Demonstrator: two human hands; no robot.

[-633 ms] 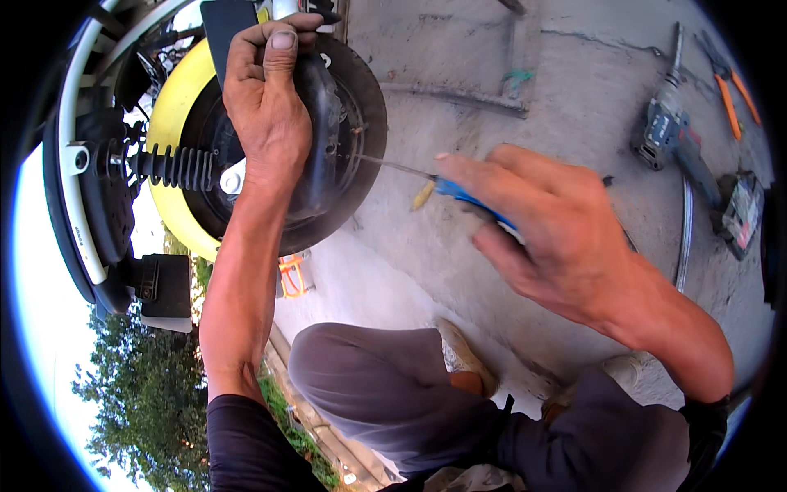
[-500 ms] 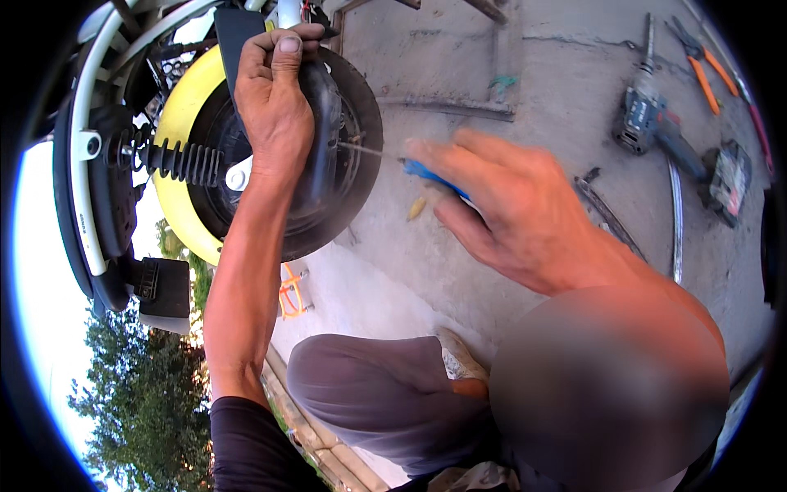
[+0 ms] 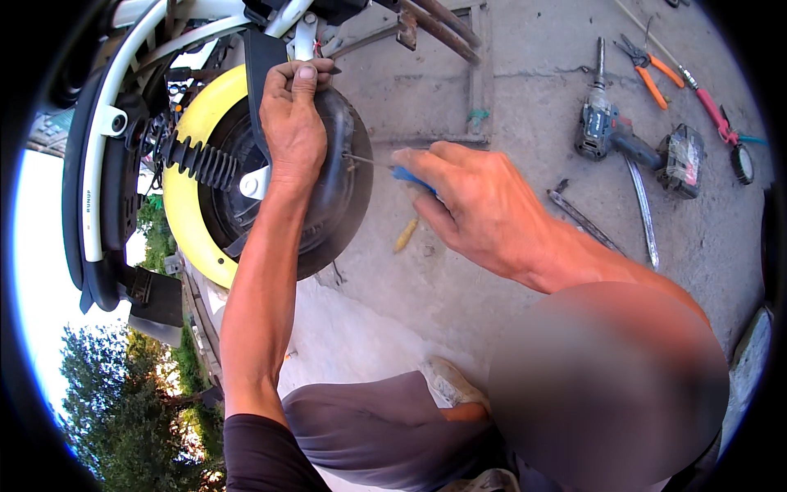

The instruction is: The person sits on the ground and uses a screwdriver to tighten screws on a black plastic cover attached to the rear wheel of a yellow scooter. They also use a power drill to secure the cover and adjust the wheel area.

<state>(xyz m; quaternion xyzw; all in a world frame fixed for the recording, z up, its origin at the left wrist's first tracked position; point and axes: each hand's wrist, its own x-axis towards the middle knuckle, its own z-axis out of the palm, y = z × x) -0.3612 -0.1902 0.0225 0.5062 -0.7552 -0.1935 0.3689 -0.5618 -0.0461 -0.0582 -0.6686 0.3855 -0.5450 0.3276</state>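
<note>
My right hand point(image 3: 484, 209) is closed around the blue handle of a screwdriver point(image 3: 415, 177). The tool's thin shaft points left, its tip at the black cover point(image 3: 338, 156) beside a wheel with a yellow rim point(image 3: 187, 205). My left hand point(image 3: 293, 131) lies against the top of that cover, next to a black flat bar point(image 3: 261, 82). Its thumb and fingers are pinched together, and a small dark tip sticks out past them; I cannot make out what it is. A coil spring shock absorber point(image 3: 205, 166) stands left of the wheel.
On the concrete to the right lie a cordless impact wrench point(image 3: 602, 131), orange-handled pliers point(image 3: 652, 82), a red tool with a round gauge point(image 3: 721, 123) and two metal bars point(image 3: 643, 213). A yellow piece point(image 3: 406, 235) rests below the right hand. A metal frame point(image 3: 443, 138) is behind.
The whole view has shifted, with the wheel and both hands lower in the picture. My right hand is less blurred and a little nearer the cover. The left hand keeps its pinch.
</note>
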